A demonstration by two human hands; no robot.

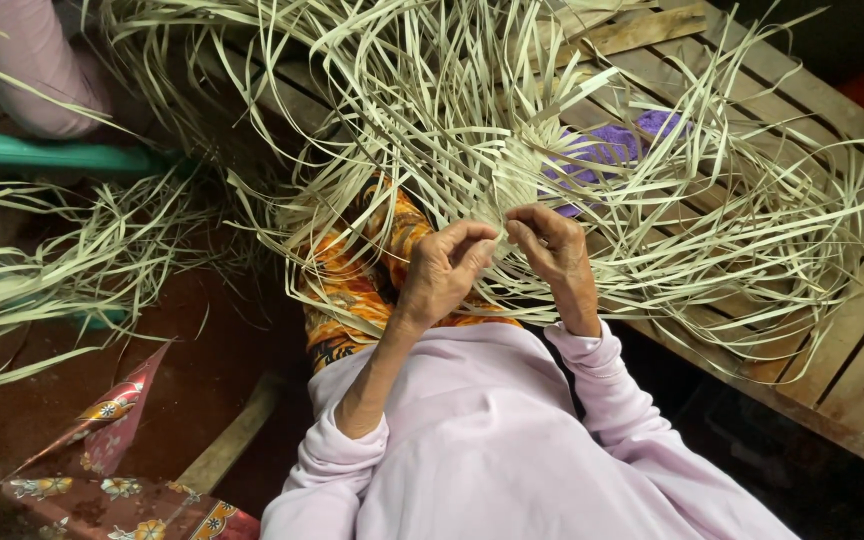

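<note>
Slatted wooden platform; both hands pinch flat, pale, perhaps palm strips.

Pale woven leaf-strip disc, loose strips radiating, resting over wooden slats.

A slatted wooden platform carries pale palm-leaf strips — a purple cloth lies beneath the strips.

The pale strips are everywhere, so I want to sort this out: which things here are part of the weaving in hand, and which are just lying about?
In the work:
left hand
right hand
woven centre both pinch
loose strips fanning from it

Lying about:
purple cloth
wooden slat platform
separate strip pile
green bar
patterned red cloth
</note>
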